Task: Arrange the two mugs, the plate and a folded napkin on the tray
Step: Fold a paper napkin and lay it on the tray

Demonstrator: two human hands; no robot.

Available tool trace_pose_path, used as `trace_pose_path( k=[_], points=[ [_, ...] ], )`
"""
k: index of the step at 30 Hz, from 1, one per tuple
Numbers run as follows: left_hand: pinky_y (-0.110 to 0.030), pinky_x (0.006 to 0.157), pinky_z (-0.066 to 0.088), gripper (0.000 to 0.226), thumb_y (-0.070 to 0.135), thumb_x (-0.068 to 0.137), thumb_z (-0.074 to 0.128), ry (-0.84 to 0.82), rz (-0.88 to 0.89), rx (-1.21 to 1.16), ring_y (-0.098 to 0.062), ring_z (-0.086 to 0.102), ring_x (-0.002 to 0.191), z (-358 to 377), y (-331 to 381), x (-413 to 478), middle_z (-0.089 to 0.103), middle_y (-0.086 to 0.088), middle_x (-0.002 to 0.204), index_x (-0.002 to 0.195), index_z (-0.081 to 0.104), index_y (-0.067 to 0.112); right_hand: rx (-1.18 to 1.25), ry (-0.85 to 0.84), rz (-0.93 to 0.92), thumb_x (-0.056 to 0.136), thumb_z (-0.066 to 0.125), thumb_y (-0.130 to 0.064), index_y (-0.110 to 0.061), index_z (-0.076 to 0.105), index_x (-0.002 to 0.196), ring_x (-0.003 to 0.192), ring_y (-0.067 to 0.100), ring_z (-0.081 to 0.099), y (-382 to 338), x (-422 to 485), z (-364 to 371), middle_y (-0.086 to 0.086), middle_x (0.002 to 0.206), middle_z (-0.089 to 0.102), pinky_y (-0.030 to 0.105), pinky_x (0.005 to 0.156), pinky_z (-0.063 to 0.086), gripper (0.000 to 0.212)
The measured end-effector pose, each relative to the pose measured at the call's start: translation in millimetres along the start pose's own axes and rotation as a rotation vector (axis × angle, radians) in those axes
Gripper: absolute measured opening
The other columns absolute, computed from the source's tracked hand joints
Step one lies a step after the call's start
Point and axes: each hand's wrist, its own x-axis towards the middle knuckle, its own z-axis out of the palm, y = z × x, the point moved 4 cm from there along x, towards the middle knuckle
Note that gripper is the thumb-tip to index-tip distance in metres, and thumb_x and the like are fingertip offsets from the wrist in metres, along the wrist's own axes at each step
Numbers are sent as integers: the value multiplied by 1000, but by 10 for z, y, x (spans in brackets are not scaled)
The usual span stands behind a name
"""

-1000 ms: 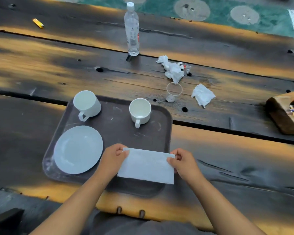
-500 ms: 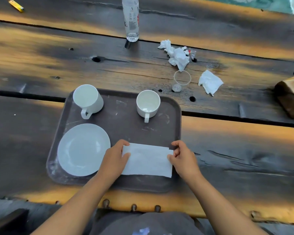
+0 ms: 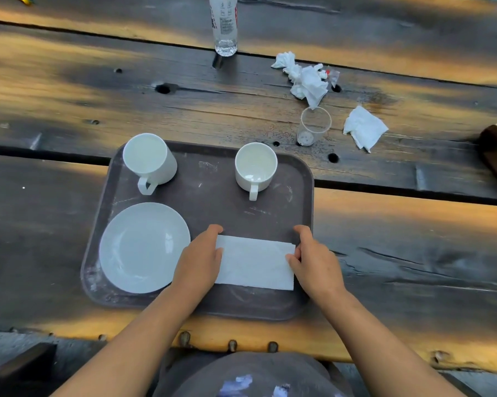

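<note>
Seemingly the last step; left hand [image 3: 198,260] and right hand [image 3: 317,263] pinch the napkin [image 3: 255,263] ends on the tray [image 3: 212,193]; next, release gently.

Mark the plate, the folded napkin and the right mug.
plate [image 3: 138,247]: head view, centre of its well.
folded napkin [image 3: 254,263]: head view, middle of its top face.
right mug [image 3: 255,167]: head view, inside of the cup.
</note>
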Motion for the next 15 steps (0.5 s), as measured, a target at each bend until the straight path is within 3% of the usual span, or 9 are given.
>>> trace_pose_path(
  k=[7,11,15],
  points=[
    [-39,93,49,38,13,99,53,19,4,-5,-26,60,109,2,4,-10,56,-1,133,135,47,21,120,33,14,91,69,-24,-25,39,144,105,17,62,55,-62,56,-7,117,58,34,82,52,61],
    [-40,71,52,37,14,97,55,57,38,109,-29,62,80,-22,13,-24,46,-3,126,133,46,20,133,31,18,92,68,-26,-26,40,143,106,19,61,71,-125,56,-5,127,52,32,82,49,58],
    [-33,58,44,38,16,95,59,78,40,172,-25,55,65,-61,-10,-71,40,-3,122,131,47,19,74,0,-36,95,63,-26,-25,43,137,90,21,63,-41,-238,50,-3,127,47,41,80,55,47]
  ],
)
